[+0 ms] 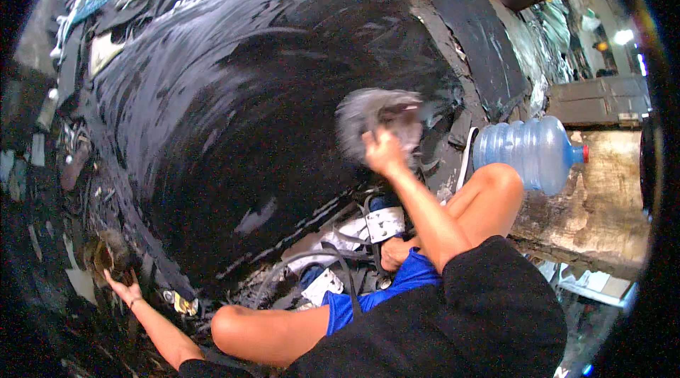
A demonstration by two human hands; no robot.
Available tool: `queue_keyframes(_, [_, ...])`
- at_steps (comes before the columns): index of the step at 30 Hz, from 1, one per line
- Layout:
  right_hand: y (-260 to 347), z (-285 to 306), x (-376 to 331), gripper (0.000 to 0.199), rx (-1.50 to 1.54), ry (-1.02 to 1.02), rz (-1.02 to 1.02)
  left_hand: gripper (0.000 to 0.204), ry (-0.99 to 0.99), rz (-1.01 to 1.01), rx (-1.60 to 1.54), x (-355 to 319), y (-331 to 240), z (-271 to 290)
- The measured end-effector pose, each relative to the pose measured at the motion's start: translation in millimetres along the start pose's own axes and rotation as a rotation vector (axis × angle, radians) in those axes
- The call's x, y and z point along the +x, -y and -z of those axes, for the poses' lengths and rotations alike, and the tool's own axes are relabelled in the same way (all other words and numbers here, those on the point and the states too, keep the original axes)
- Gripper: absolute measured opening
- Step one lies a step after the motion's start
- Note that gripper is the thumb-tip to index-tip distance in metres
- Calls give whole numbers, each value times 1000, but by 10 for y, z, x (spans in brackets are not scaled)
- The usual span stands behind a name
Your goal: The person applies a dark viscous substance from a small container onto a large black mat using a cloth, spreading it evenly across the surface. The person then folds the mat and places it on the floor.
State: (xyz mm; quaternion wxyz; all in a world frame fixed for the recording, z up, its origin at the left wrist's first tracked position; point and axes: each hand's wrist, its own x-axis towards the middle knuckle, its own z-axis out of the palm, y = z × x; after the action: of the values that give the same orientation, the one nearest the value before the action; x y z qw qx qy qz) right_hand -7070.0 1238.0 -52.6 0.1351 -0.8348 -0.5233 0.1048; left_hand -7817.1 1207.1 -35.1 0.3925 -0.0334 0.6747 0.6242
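My right hand point(384, 151) is closed on a grey, roundish wad point(358, 119), smeared by motion; it may be a cloth, but I cannot tell. The wad is against a broad black surface point(241, 123) with pale, curved streaks across it. At the lower left, my left hand point(126, 289) has its fingers spread, palm up. Just beyond its fingertips sits a brown, hollow, bowl-like thing point(112, 254); whether they touch is unclear.
A large blue water bottle point(524, 153) with a red cap lies on its side at the right. Slippers point(386, 224) and a dark hose-like loop point(301, 254) are near my legs. Scraps and strips point(71, 158) crowd the left edge.
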Motion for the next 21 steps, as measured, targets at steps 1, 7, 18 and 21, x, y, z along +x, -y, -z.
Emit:
queue_keyframes(1, [-235, 134, 294, 41, 1, -56, -170, 68, -18, -5, -24, -7, -72, 31])
queue_keyframes(7, [-1524, 349, 2059, 47, -50, -224, -532, 70, -25, -345, 37, -1000, 447, 211])
queue_keyframes(18, [3594, -1358, 2261, 27, 183, 427, 691, 54, -273, 267, 379, -2627, 1579, 1364])
queue_keyframes(21, [4112, -1774, 1118, 25, -25, 353, 989, 52, -67, 344, 449, -2442, 2008, 780])
